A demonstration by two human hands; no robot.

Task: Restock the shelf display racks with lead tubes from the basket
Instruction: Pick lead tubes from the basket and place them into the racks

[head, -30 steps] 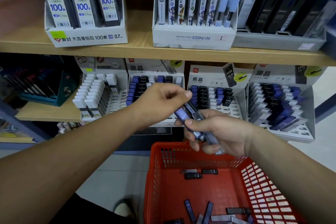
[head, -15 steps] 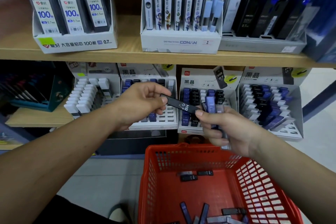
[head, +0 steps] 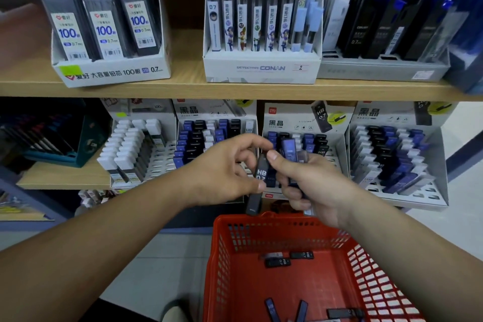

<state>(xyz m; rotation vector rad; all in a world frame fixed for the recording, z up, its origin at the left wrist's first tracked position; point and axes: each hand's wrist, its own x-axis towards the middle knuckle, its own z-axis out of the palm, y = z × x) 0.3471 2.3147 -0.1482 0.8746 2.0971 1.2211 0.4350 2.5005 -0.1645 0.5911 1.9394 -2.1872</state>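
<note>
Above the basket (head: 261, 220), the left hand (head: 222, 172) is pinching a black tube (head: 260, 174), turning it from level to upright for the rack (head: 287, 123) at 12 o'clock; the right hand (head: 316, 185) is gripping spare tubes (head: 289, 148).

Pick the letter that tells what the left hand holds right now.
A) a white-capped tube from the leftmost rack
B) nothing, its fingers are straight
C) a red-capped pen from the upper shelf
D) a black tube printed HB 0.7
D: the left hand pinches a black tube printed HB 0.7 between thumb and fingers, beside the right hand, which grips a bunch of tubes.
</note>
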